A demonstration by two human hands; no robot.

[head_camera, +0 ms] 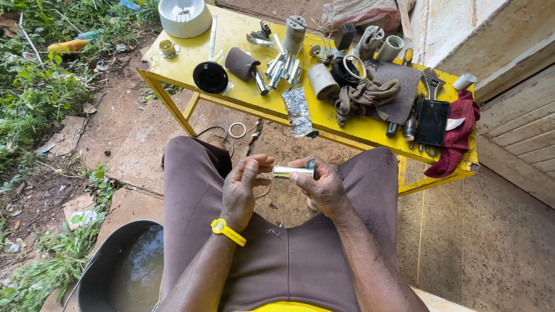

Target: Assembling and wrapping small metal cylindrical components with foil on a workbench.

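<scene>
While more metal tubes [281, 67] lie waiting on the yellow table [185, 63], one short shiny tube [292, 171] is in hand above the lap. The right hand [324, 188] pinches its far end, and the left hand [243, 188] closes fingertips on its near end.

We see bright, even daylight over the whole scene, and the shadows are soft with no hard edges. The yellow table [370, 132] looks very strong in colour. We notice small glare on the foil strip [298, 110] and on the metal tube [292, 171]. The picture is sharp in the middle. Near the edges the wide lens bends the lines a little.
</scene>
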